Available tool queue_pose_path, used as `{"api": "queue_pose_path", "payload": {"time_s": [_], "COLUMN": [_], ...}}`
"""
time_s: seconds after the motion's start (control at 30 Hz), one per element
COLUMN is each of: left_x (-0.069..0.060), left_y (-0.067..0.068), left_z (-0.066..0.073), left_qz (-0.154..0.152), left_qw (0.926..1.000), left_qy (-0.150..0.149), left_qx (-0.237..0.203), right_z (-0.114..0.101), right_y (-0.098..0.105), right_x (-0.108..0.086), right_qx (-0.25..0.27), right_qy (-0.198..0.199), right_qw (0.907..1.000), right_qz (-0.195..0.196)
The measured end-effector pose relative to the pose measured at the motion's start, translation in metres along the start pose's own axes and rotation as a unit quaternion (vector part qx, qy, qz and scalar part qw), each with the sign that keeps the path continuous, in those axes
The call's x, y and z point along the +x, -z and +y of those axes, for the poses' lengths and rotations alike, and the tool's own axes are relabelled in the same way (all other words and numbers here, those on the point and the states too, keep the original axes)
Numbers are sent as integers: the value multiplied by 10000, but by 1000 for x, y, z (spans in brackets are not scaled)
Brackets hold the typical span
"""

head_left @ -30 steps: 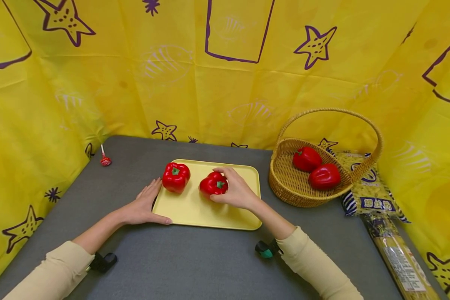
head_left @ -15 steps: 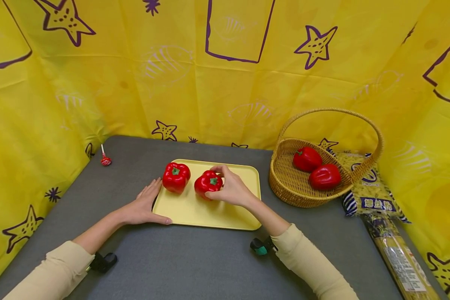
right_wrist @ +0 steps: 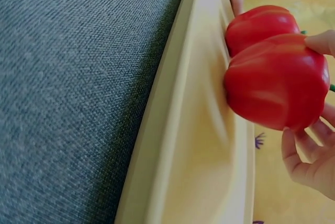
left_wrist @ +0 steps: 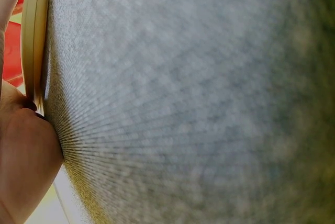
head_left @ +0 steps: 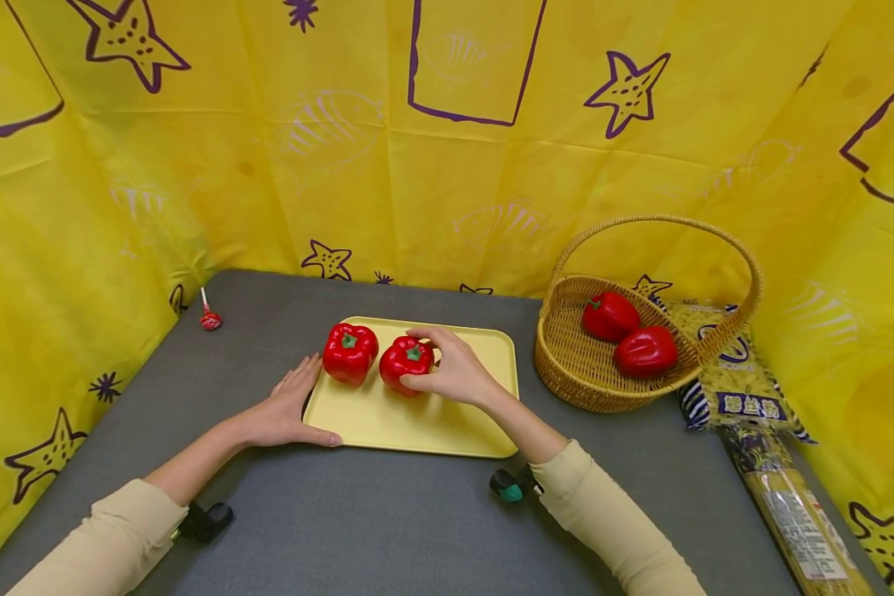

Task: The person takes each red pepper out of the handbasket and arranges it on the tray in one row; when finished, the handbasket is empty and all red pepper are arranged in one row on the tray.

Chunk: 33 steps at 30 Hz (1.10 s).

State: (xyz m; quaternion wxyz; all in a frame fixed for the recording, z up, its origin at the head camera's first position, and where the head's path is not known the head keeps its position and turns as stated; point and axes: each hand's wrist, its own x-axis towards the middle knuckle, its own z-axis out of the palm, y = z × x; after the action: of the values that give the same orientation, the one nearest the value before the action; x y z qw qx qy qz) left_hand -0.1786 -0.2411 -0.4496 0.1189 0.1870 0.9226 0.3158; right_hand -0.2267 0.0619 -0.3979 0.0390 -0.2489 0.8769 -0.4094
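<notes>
My right hand point(head_left: 453, 369) grips a red bell pepper point(head_left: 405, 364) between thumb and fingers, its green stem facing up. In the right wrist view this held bell pepper point(right_wrist: 280, 82) stands on the pale yellow tray point(right_wrist: 178, 145). Just left of it a second red bell pepper point(head_left: 349, 354) stands upright near the tray's left end, with a narrow gap between the two. The left hand point(head_left: 286, 411) lies with straight, spread fingers along the left edge of the yellow tray point(head_left: 432, 426), its thumb at the near corner. The left wrist view shows only part of that hand point(left_wrist: 29, 156).
A wicker basket point(head_left: 577, 389) with a tall handle stands to the right, holding two red bell peppers point(head_left: 626, 335). Beside it lie a bag of noodles point(head_left: 745, 377) and a long clear pack point(head_left: 800, 517). A lollipop point(head_left: 209, 318) lies at the far left of the grey table point(head_left: 387, 530).
My right hand has moved left over the tray with its bell pepper, bringing it close to the other one. The left hand has stayed in place.
</notes>
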Motion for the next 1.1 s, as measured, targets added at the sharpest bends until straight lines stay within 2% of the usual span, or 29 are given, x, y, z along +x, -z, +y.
{"api": "queue_pose_path", "payload": {"time_s": [0.43,0.57,0.9,1.1], "left_x": [0,0,0,0], "left_y": [0,0,-1,0], "left_z": [-1,-1,-1,0], "left_qz": [-16,6,20,31], "left_qw": [10000,10000,10000,10000], "left_qy": [14,-12,-41,-42], "left_qx": [1,1,-47,-27], "right_z": [-2,-2,0,1], "right_y": [-3,-5,-7,-7], "right_x": [4,5,6,6], "right_qx": [200,121,145,303], "right_qy": [298,376,504,447], "right_qw": [9994,9992,9986,9985], "right_qz": [35,8,31,-19]}}
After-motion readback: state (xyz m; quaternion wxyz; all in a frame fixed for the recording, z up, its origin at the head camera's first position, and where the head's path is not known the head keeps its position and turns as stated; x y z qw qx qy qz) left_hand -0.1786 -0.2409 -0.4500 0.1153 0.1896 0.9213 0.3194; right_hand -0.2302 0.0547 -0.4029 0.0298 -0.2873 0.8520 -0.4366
